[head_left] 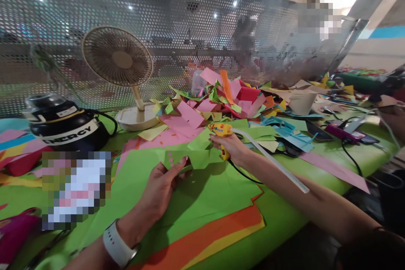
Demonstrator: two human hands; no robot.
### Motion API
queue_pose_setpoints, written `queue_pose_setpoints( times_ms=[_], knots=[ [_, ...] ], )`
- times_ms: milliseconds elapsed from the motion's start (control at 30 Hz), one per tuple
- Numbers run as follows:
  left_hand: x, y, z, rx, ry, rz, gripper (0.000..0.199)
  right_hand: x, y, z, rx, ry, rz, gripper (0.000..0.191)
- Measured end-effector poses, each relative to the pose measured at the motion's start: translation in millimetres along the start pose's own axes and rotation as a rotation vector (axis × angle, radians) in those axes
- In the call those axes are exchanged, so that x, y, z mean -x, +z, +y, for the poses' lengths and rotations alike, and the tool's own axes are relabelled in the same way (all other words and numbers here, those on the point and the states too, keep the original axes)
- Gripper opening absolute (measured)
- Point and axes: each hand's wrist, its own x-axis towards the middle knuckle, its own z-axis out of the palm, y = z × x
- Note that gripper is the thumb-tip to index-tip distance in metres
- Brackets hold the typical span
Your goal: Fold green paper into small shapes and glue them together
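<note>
My left hand, with a white watch band on the wrist, pinches a folded green paper piece that carries small pink spots near the thumb. In my right hand is a yellow hot glue gun, its nozzle end close to the paper's upper right part. A long whitish glue stick sticks out of the gun's back, over my forearm. Beneath both hands lie large green paper sheets, with orange sheets and yellow ones showing under their front edge.
A small fan stands behind on the left, near a black jug marked ENERGY. Coloured paper scraps are heaped at the back. A paper cup, a purple power strip and cables lie to the right. A perforated metal panel rises behind.
</note>
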Motion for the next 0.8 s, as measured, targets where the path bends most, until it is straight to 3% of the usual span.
queue_pose_setpoints(
  times_ms=[133, 233, 433, 567, 667, 800],
  knots=[
    [0, 2.3, 1, -0.002, -0.011, 0.02, 0.03, 5, 0, -3, 0.02, -0.081, 0.014, 0.016],
    [-2, 2.8, 2, 0.013, -0.019, 0.048, 0.026, 16, -15, -14, 0.038, -0.144, 0.026, 0.021],
    [-3, 0.0, 0, 0.04, -0.011, 0.049, 0.024, 37, -81, -30, 0.101, -0.174, 0.161, 0.032],
    [-4, -1.8, 0, 0.021, 0.002, 0.049, 0.022, 44, -117, -33, 0.112, -0.128, 0.247, 0.03],
    [-4, -0.6, 1, 0.032, -0.002, 0.063, 0.018, 49, -119, -40, 0.085, -0.064, 0.213, 0.023],
    [-4, 1.2, 2, 0.058, -0.015, 0.1, 0.017, 49, -87, -42, 0.045, 0.01, 0.058, 0.011]
  ],
)
